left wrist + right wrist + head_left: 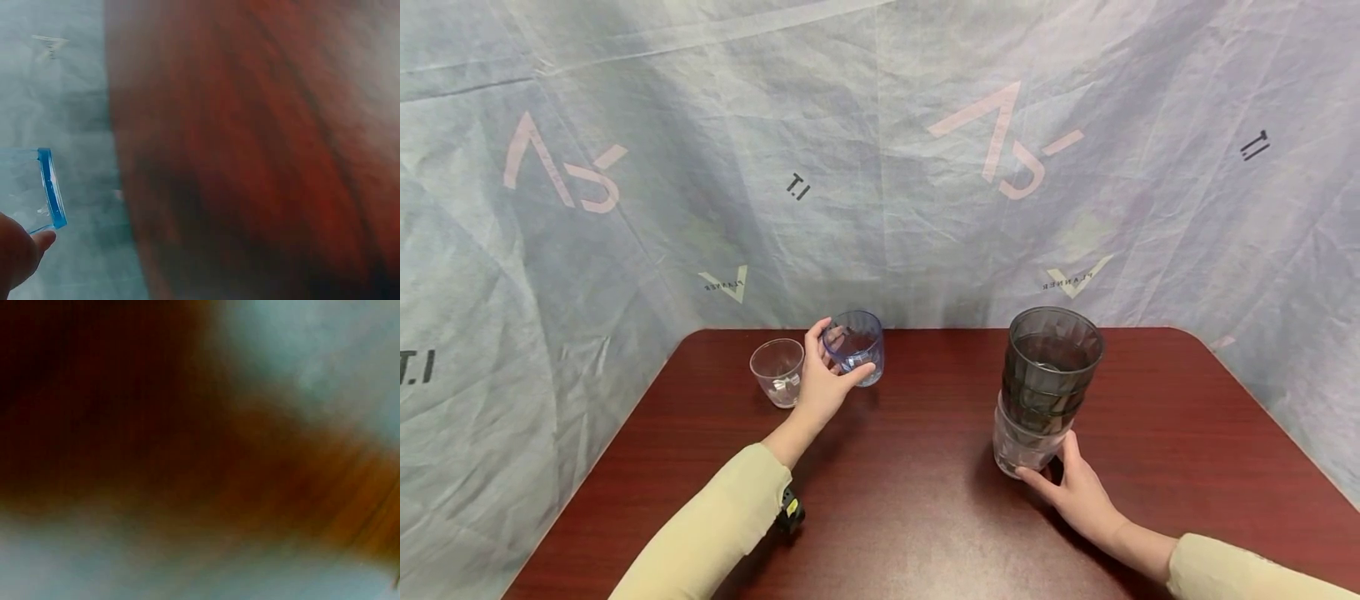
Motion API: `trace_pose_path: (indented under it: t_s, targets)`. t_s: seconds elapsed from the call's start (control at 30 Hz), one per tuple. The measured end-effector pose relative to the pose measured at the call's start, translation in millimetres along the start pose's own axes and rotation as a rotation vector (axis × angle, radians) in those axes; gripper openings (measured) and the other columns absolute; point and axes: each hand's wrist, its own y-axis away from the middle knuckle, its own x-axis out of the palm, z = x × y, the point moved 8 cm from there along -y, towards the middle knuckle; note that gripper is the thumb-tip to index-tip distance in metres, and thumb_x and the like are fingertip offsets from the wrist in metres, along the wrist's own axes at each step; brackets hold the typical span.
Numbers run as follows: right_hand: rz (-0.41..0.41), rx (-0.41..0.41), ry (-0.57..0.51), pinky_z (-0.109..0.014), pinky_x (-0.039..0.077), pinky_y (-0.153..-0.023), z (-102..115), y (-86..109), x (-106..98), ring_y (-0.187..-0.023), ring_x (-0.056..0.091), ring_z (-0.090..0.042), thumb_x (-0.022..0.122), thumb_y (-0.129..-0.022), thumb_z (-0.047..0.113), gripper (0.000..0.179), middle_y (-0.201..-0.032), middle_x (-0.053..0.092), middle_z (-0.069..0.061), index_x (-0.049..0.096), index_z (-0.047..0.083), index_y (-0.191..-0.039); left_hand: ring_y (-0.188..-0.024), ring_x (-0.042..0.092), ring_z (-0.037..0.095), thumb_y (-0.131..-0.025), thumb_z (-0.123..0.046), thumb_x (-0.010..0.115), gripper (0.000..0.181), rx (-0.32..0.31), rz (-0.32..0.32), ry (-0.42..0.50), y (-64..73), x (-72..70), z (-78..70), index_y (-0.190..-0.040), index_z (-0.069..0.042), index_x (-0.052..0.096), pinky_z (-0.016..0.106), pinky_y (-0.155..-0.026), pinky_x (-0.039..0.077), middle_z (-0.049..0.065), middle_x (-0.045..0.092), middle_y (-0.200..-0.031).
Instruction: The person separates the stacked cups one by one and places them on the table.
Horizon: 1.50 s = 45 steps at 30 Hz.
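Observation:
Toward the back of the table, my left hand (829, 377) grips a blue-tinted clear cup (867, 342), its thumb at the near side and fingers round the left. That cup's bright blue rim (52, 187) shows at the left edge of the left wrist view, above the thumb (24, 253). A clear cup (777, 375) stands just left of this hand. On the right, my right hand (1084, 490) holds the clear lower part (1021, 446) of a tall stack, thumb in front. Dark grey cups (1051, 375) are nested on top, open end up. The right wrist view is blurred.
A reddish-brown wooden table (910, 508) lies under everything. Grey printed cloth (880, 167) hangs behind its back edge and along both sides. A small black device (790, 510) sits by the left sleeve (722, 517).

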Motion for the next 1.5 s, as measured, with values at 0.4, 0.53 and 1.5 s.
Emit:
trace_pose_path:
  t_s: [0.4,0.53,1.5]
  targets:
    - [0.020,0.024,-0.004,-0.008,0.028,-0.090,-2.3,0.6,0.9,-0.122,0.048,-0.037,0.077,-0.085,0.021,0.072,-0.132,0.054,-0.024,0.029,0.005,-0.136,-0.128,0.046,0.030,-0.070,-0.002,0.086,0.094,-0.066,-0.045,-0.135,-2.3,-5.3,41.6,-0.143,-0.011,0.027,0.045,-0.103,0.038,0.016,0.046,-0.140]
    - [0.015,0.018,-0.010,-0.007,0.027,-0.090,-1.8,0.4,1.0,-0.121,0.048,-0.037,0.077,-0.085,0.020,0.071,-0.131,0.054,-0.023,0.029,0.004,-0.135,-0.129,0.044,0.033,-0.070,0.000,0.086,0.095,-0.077,-0.047,-0.147,-3.7,-6.1,49.2,-0.143,-0.011,0.026,0.047,-0.104,0.035,0.020,0.045,-0.140]
    - [0.037,0.035,0.000,-0.008,0.028,-0.090,-4.6,0.6,0.7,-0.124,0.046,-0.038,0.076,-0.086,0.024,0.071,-0.133,0.052,-0.025,0.028,0.005,-0.135,-0.131,0.040,0.036,-0.072,-0.006,0.086,0.096,-0.176,-0.015,-0.304,-1.3,-16.0,58.0,-0.144,-0.013,0.023,0.050,-0.105,0.032,0.020,0.039,-0.144]
